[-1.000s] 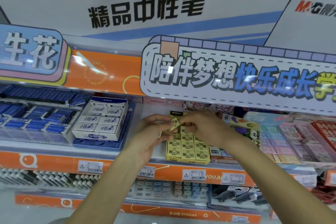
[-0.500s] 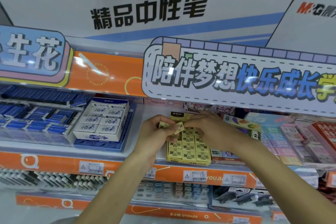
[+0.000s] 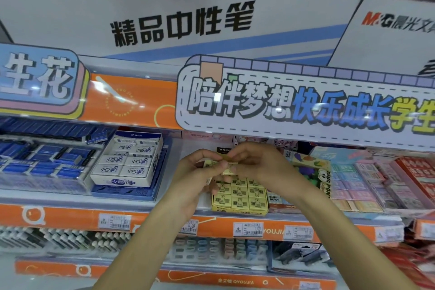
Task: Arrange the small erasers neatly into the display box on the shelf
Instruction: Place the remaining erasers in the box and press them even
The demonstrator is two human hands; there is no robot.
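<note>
Small yellow erasers (image 3: 229, 168) pinched between fingertips of left hand (image 3: 195, 179) and right hand (image 3: 256, 163), just above yellow cardboard display box (image 3: 240, 212); count in grip blurred, box's rear rows hidden behind hands.

The head camera looks forward, slightly downward, close at the shelf (image 3: 164, 205), hands (image 3: 195, 179) centred.

A white eraser box (image 3: 127, 162) stands left on the shelf, beside blue boxes (image 3: 44, 160). Pastel packs (image 3: 357, 179) and red packs (image 3: 419, 172) lie at right. Price tags (image 3: 248, 229) line the orange rail (image 3: 70, 218). A sign (image 3: 306, 106) hangs above.
</note>
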